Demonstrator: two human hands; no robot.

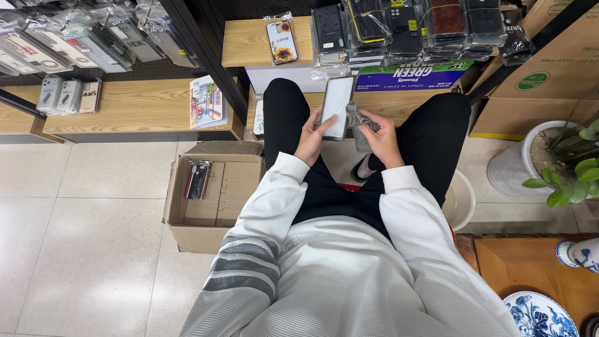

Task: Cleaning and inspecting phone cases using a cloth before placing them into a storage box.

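I sit with black-trousered knees apart, in a white sweater. My left hand [311, 136] grips a flat white phone-shaped piece [337, 103], its pale face turned up, above my lap. My right hand [382, 138] holds a crumpled grey cloth [360, 123] pressed against the right edge of that piece. Both hands are close together in front of a low wooden shelf [399, 103].
An open cardboard box [215, 215] with one packaged phone case [198, 180] stands on the tiled floor at my left. Racks of packaged phone cases [412, 28] hang ahead. At right are cardboard boxes [549, 81], a potted plant [561, 162] and blue-and-white ceramics [540, 315].
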